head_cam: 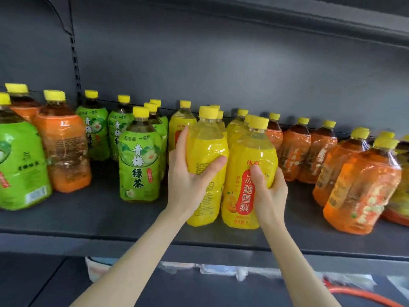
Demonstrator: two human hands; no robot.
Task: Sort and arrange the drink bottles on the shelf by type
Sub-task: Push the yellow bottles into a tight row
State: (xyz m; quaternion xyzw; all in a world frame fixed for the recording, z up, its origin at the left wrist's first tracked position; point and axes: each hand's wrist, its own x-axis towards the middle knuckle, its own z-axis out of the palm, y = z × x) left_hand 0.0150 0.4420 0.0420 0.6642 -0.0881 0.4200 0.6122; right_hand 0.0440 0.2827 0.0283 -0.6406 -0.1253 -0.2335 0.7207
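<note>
Two yellow-label bottles stand side by side at the front middle of the dark shelf [110, 218]. My left hand [188, 178] grips the left yellow bottle [207, 149] around its middle, fingers behind and thumb across the front. My right hand [269, 191] grips the right yellow bottle [247, 173] at its lower right side, thumb on the red label. More yellow bottles [180, 127] stand behind them. Green tea bottles [139, 165] are to the left, orange-label bottles [309, 154] to the right.
At far left a large green bottle [20, 165] and an orange bottle [64, 151] stand mixed together. Several orange bottles [363, 187] crowd the far right front, with a yellow one behind. A lower shelf [221, 284] holds packaged goods below.
</note>
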